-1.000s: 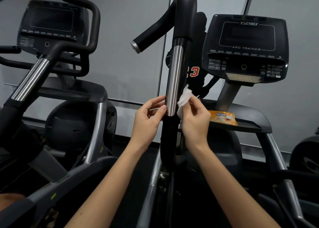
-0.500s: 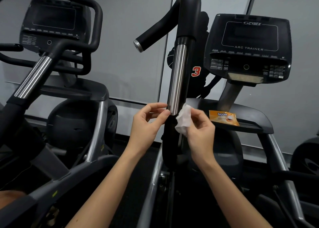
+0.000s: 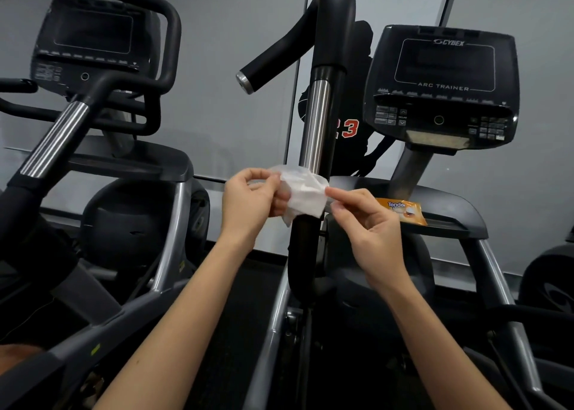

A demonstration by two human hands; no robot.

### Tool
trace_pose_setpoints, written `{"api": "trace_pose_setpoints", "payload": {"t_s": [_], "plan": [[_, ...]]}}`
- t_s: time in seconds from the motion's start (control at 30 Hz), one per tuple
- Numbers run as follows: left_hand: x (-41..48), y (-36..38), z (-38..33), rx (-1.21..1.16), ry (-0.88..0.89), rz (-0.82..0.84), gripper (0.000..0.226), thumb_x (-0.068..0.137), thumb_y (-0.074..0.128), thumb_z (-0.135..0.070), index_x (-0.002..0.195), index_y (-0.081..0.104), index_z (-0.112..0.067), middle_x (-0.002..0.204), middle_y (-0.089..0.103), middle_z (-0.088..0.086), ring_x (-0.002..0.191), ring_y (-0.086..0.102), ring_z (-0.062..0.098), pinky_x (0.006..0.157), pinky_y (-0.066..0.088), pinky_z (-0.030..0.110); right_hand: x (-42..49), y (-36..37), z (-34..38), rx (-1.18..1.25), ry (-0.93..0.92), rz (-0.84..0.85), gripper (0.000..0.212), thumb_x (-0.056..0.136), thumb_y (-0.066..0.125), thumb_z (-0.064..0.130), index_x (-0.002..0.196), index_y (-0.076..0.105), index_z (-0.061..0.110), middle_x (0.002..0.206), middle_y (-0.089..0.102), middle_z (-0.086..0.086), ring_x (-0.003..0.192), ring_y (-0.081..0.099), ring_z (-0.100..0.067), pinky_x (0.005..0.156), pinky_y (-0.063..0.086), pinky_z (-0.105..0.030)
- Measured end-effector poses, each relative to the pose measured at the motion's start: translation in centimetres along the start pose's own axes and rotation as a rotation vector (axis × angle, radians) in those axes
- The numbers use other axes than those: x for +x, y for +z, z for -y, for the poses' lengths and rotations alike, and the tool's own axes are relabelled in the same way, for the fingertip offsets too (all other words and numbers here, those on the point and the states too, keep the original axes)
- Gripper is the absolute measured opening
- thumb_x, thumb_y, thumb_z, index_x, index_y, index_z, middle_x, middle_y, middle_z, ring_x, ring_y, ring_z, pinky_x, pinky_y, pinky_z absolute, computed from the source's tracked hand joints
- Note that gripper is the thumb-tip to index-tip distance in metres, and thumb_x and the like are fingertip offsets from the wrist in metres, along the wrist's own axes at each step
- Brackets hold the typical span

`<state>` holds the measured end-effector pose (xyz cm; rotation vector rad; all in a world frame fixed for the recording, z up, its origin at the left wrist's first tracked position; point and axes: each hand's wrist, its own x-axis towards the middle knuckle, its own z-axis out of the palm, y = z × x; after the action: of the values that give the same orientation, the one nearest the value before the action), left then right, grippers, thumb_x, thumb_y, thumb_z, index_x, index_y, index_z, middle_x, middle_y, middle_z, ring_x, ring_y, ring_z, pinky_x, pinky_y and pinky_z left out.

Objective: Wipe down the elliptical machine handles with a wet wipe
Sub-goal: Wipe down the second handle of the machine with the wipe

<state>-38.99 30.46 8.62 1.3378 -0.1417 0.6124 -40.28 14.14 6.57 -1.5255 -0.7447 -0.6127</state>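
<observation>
Your left hand (image 3: 251,198) and your right hand (image 3: 366,223) are both up in front of you, two hands on one job, arms reaching out from the bottom of the view. You can see two big gym machines: the left machine (image 3: 130,223) and the front machine (image 3: 494,273). Each one has a dark screen on top, so that makes two: the left screen (image 3: 90,36) and the right screen (image 3: 444,77). One tall handle (image 3: 320,123) stands right in the middle, shiny silver up high and black down low. One orange pack (image 3: 403,212) lies flat on the front machine's gray shelf (image 3: 456,217), just past your right hand. One white wet wipe (image 3: 306,192) is stretched across the front of the handle, right where the silver part ends. Half a second ago the wipe was bunched up in your right hand alone, and your left fingers were touching the bar. Now each hand pinches one side of the wipe between thumb and first finger, pulling it wide. Your other fingers are loosely curled. You cannot tell if the wipe is pressing on the bar.
</observation>
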Motion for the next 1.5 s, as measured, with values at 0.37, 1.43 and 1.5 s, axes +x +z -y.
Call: {"api": "trace_pose_setpoints", "payload": {"t_s": [0.37, 1.43, 1.5], "plan": [[-3.8, 0.9, 3.7, 0.062, 0.405, 0.047, 0.029, 0.080, 0.069, -0.014, 0.107, 0.065, -0.022, 0.109, 0.064, -0.007, 0.105, 0.060, 0.003, 0.087, 0.049, 0.017, 0.3, 1.2, -1.2, 0.063, 0.112, -0.047, 0.034, 0.092, 0.052, 0.003, 0.117, 0.056, 0.025, 0.108, 0.065, 0.003, 0.103, 0.063, -0.006, 0.084, 0.051, -0.018], [-1.5, 2.5, 1.6, -0.147, 0.169, 0.089, 0.022, 0.089, 0.059, -0.018, 0.108, 0.061, -0.028, 0.109, 0.064, -0.009, 0.104, 0.062, 0.010, 0.088, 0.052, 0.023, 0.1, 1.3, -1.6, 0.188, 0.151, -0.048, 0.038, 0.090, 0.052, 0.001, 0.123, 0.054, 0.020, 0.104, 0.067, 0.003, 0.096, 0.067, -0.010, 0.078, 0.053, -0.021], [-1.4, 1.8, 2.7, -0.208, 0.051, 0.126, 0.021, 0.089, 0.057, -0.019, 0.110, 0.063, -0.022, 0.099, 0.067, -0.004, 0.096, 0.064, 0.012, 0.090, 0.052, 0.029, 0.0, 1.3, -1.5, 0.182, 0.147, -0.052, 0.038, 0.090, 0.052, 0.000, 0.123, 0.053, 0.019, 0.105, 0.066, 0.003, 0.096, 0.067, -0.008, 0.078, 0.053, -0.020]]}}
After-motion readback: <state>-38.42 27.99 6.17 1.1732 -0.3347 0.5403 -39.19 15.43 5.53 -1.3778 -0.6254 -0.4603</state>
